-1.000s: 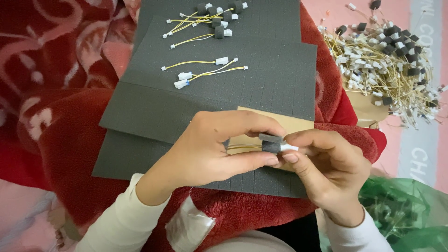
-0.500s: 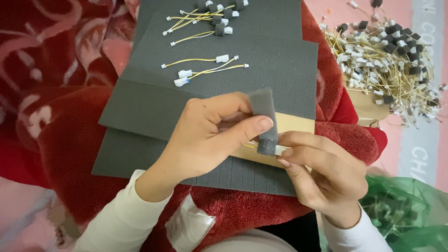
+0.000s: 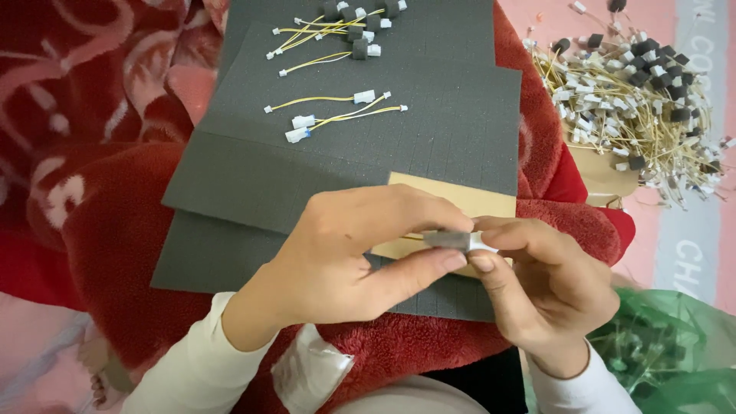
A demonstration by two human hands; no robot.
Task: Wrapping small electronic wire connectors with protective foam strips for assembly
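Observation:
My left hand (image 3: 353,253) and my right hand (image 3: 540,287) meet over my lap and pinch the same small piece: a dark grey foam block (image 3: 447,240) wrapped on a white connector (image 3: 483,245). The left thumb and forefinger press the foam, the right fingertips hold the connector end. Its yellow wire is hidden behind my left hand. Under the hands lie a tan card (image 3: 460,203) and stacked dark grey foam sheets (image 3: 429,107).
Loose yellow wires with white connectors (image 3: 337,115) lie on the upper foam sheet, and several foam-capped ones (image 3: 345,19) near its far edge. A big heap of such wires (image 3: 636,100) sits at the right. A red blanket (image 3: 100,215) covers my lap; a green plastic bag (image 3: 667,360) lies lower right.
The foam strip held upright in my left fingers half a second ago is now pressed flat around the connector, and both hands have closed together on it.

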